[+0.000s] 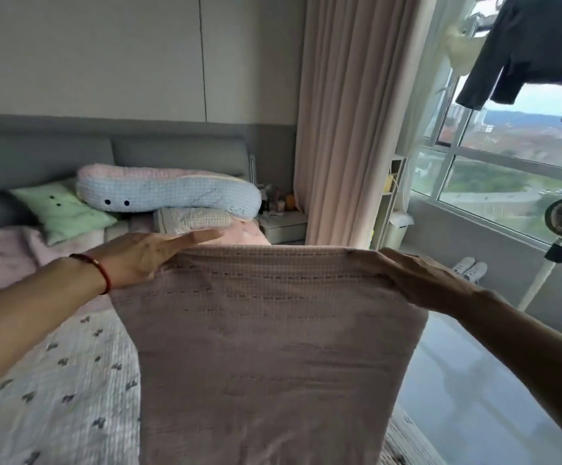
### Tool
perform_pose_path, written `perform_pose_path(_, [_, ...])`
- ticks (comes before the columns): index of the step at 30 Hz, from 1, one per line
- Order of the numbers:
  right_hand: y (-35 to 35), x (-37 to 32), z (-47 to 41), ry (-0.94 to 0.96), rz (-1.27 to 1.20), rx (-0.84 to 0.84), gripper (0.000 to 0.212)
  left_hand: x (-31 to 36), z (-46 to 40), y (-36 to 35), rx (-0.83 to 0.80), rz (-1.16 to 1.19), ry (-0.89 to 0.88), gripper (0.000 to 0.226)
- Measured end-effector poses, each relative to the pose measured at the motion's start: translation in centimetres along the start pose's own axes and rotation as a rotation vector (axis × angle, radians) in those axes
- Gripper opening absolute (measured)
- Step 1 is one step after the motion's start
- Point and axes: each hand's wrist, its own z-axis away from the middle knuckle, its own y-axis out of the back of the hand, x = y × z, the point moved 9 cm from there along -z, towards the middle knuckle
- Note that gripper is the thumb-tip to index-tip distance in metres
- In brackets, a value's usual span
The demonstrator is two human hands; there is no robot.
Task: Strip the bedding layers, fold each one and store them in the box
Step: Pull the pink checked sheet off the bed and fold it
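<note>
Blanket [272,347]: dusty-pink waffle weave, held up in front of me at chest height, above the foot of the bed [65,380]. Its top edge runs level from left to right between my two hands, and the rest hangs straight down from that edge, so the long axis in view is vertical.

My right hand [417,280] grips the top right corner, with the fingers curled round the cloth. My left hand [152,256] lies at the top left corner with its fingers straight and pointing along the edge toward the pillows. The cloth appears to be held under the palm or thumb, but I cannot tell whether it is pinched there.

Judgement: the blanket is already off the bed and doubled at least once, and the fold in hand is the next halving. That fold turns on the top edge. Both hands are about equally near it, one at each end, so either corner can be carried across to the other.

The grey-print quilt [54,397] lies on the bed below and left of the hanging cloth. No box is in view.
</note>
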Motion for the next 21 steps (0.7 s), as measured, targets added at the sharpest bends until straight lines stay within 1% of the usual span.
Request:
perform_pose_path(1, [0.4,-0.2,-0.9,0.015,-0.056,0.027,0.073,-1.3,1.6,0.6,-0.015,0.019,0.063,0.115])
perform_pose_path(2, [0.8,-1.4,-2.3,0.079,-0.119,0.066,0.069,-2.2,2.9,1.0,-0.03,0.048,0.107,0.112])
perform_pose_path(3, [0.6,-3.0,-4.1,0.108,-0.197,0.076,0.068,-3.0,4.0,1.2,-0.038,0.088,0.149,0.11])
perform_pose_path(4, [0.0,-3.7,-5.4,0.117,-0.274,0.074,0.072,-3.5,4.8,0.9,-0.047,0.139,0.155,0.109])
perform_pose_path(6, [-0.5,-3.2,-7.8,0.114,-0.334,0.091,0.078,-5.9,6.2,0.2,-0.081,0.165,0.205,0.114])
perform_pose_path(7, [-1.4,-3.3,-9.3,0.139,-0.314,0.05,0.073,-6.9,6.7,-0.3,-0.121,0.161,0.244,0.117])
perform_pose_path(9, [-3.0,-5.0,-12.7,0.208,-0.31,-0.001,0.052,-8.3,6.9,-1.0,-0.154,0.119,0.316,0.117])
perform_pose_path(10, [-4.0,-5.3,-14.6,0.2,-0.326,-0.033,0.038,-8.7,6.8,-1.2,-0.169,0.092,0.365,0.114])
perform_pose_path(12, [-5.1,-4.8,-18.2,0.095,-0.343,-0.064,0.017,-9.7,6.6,-1.6,-0.181,0.077,0.472,0.102])
perform_pose_path(13, [-5.5,-4.3,-19.7,0.035,-0.335,-0.055,0.022,-10.4,6.6,-1.5,-0.171,0.066,0.529,0.095])
perform_pose_path(14, [-6.0,-3.9,-21.1,0.015,-0.334,-0.038,0.032,-11.2,6.5,-1.2,-0.148,0.045,0.569,0.094])
perform_pose_path(15, [-6.1,-3.6,-22.5,0.009,-0.319,0.002,0.032,-12.0,6.4,-0.8,-0.099,0.031,0.587,0.096])
perform_pose_path(16, [-5.9,-3.3,-23.7,0.02,-0.293,0.057,0.026,-12.7,6.3,-0.2,-0.054,-0.003,0.594,0.098])
perform_pose_path(17, [-5.2,-3.3,-24.4,0.04,-0.248,0.11,0.024,-13.3,6.1,0.5,-0.008,-0.049,0.591,0.097])
perform_pose_path(19, [-3.5,-2.4,-25.7,0.053,-0.243,0.216,0.028,-14.8,6.1,2.0,0.095,-0.127,0.603,0.089])
perform_pose_path(21, [-1.4,-1.6,-25.9,0.071,-0.221,0.332,0.031,-13.9,6.5,4.2,0.204,-0.22,0.588,0.078])
